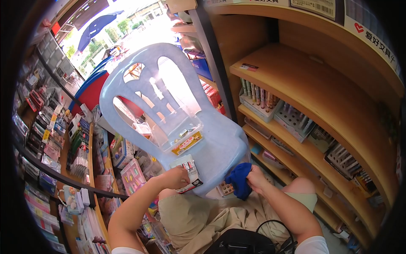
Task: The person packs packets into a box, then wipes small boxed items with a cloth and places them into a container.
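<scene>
My left hand is closed on a flat white packet with dark print along its lower end, at the front left of the light blue plastic chair. In my right hand a crumpled blue cloth is pinched, hanging by the seat's front right edge. On the seat stands a clear plastic box with a yellow and red label at its front and a few small items inside, too small to name.
Curved wooden shelves rise on the right, with pen trays on a lower board. Packed stationery racks stand close on the left. Beyond the chair, bright daylight shows a blue umbrella. A black bag rests at my lap.
</scene>
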`<state>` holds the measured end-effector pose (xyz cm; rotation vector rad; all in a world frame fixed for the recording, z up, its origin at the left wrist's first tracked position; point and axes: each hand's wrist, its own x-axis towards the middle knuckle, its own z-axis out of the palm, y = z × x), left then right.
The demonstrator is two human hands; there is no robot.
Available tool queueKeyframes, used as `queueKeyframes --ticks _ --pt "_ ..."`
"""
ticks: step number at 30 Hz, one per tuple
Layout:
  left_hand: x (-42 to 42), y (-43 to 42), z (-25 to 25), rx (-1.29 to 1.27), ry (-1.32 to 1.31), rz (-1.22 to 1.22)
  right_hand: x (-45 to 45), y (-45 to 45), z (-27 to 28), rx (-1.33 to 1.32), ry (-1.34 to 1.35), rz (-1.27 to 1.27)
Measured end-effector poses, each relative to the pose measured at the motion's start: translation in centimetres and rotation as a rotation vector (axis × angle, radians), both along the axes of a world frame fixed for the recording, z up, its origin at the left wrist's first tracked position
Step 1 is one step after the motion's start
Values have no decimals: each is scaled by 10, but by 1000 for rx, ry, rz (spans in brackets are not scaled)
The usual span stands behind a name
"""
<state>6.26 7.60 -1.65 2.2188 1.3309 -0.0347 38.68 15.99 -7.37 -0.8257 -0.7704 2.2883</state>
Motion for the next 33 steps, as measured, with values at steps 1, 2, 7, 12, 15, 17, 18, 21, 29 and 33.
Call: queueKeyframes --ticks 1,2,7,12,15,17,18,21,29,33 --pt "0 1 2 -9 7 -8 0 0 0 6 6 2" --pt "0 2 5 -17 13 -15 0 1 0 0 -2 5" --pt "-1 1 18 -48 50 -10 0 2 -1 -4 -20 27" --pt "-2 -7 20 -26 105 103 -1 1 -1 21 -22 4" --pt "-4 -9 21 -43 124 124 -1 0 -4 21 -15 -19" --pt "-6 -10 22 -100 157 152 -1 0 -6 26 -10 -18" --pt "-5 -10 24 -128 171 177 -1 0 -8 32 -4 -12" --pt "0 -13 32 -163 205 237 -1 1 -12 31 10 0" --pt "22 -13 73 89 -55 489 -2 0 -1 -100 84 -34" --pt "74 -9 67 246 -454 497 -8 -1 -7 -131 227 7"
